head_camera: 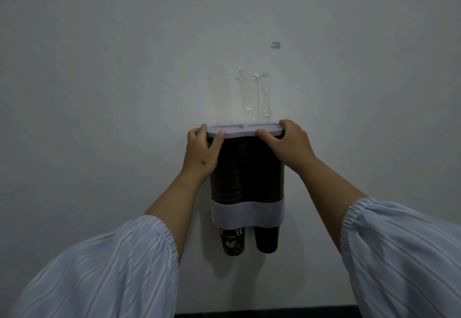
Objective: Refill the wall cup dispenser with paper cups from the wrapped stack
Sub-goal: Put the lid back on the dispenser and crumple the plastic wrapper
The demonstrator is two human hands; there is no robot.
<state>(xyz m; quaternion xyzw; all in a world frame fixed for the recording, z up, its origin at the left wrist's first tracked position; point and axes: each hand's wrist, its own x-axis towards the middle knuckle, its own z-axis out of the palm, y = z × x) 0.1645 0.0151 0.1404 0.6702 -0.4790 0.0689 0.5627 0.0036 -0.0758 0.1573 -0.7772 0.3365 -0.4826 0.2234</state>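
Note:
The wall cup dispenser (249, 167) hangs on the wall at centre, a dark see-through double tube with a pale band (247, 214) near its bottom. Stacked paper cups fill both tubes. A dark cup printed "Coffee" (232, 241) pokes out below on the left and a plain dark cup (266, 239) on the right. The flat pale lid (245, 130) lies across the top. My left hand (200, 153) grips the lid's left end, and my right hand (287, 143) grips its right end. A clear plastic wrapper (257, 98) stands above the lid against the wall.
The pale wall (99, 93) fills the view, with a small tape scrap (275, 45) above the wrapper. A dark strip (262, 314) runs along the bottom edge. My light striped sleeves cover both lower corners.

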